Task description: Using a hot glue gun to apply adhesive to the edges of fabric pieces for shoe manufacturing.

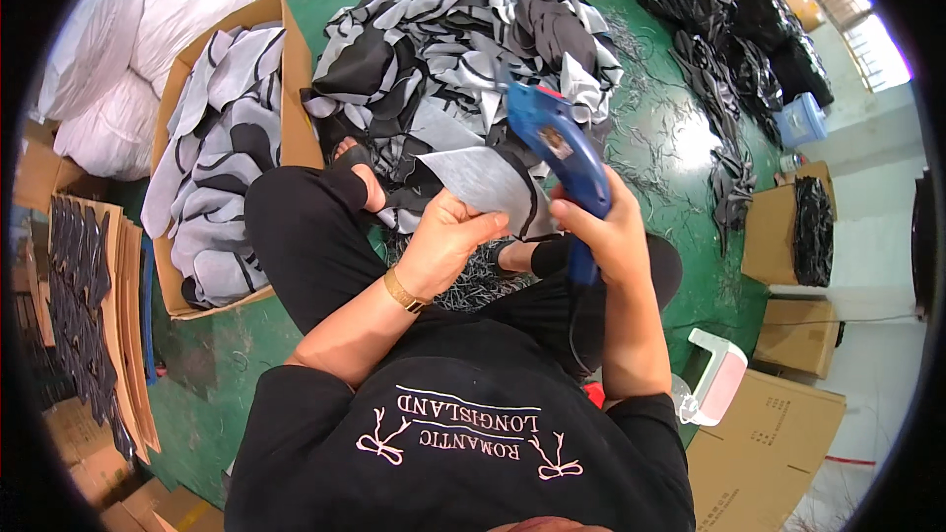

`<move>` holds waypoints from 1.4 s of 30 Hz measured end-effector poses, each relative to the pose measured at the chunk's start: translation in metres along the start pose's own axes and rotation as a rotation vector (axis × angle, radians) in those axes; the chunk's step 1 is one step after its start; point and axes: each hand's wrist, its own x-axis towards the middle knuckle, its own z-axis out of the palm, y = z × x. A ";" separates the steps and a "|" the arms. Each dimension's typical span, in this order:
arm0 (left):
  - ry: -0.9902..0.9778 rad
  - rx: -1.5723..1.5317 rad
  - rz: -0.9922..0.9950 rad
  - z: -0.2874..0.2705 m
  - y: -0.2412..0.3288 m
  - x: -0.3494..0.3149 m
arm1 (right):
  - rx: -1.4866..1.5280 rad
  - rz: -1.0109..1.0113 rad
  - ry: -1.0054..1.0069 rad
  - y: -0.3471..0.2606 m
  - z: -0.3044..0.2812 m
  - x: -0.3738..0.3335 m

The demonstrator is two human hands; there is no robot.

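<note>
My right hand (pixel 619 236) grips blue cordless electric scissors (pixel 581 166) by the handle, with the cutting head pointing up and away from me. Pinched between the thumb and fingers of my left hand (pixel 448 241) is a light grey fabric piece (pixel 478 177) with a black strip along its right side. The scissors are just right of this piece; I cannot tell whether they touch it. Beyond my hands a large heap of grey and black fabric pieces (pixel 443 49) lies on the floor.
A cardboard box (pixel 301 103) of similar pieces stands left of my knee. Thin dark offcuts (pixel 483 281) lie between my legs. White sacks (pixel 113 79) are at far left, black plastic bags (pixel 690 0) at far right. A pink-and-white appliance (pixel 724 379) stands by my right elbow, near flattened cardboard (pixel 764 443).
</note>
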 end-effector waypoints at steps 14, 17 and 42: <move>0.151 -0.128 -0.113 -0.010 0.006 0.005 | 0.141 0.191 -0.139 0.016 0.019 -0.005; 0.071 -0.250 -0.183 -0.026 0.007 0.009 | 0.235 0.232 -0.172 0.023 0.003 -0.017; -0.103 -0.305 -0.233 -0.030 0.019 0.012 | 0.365 0.534 -0.373 0.057 -0.026 -0.061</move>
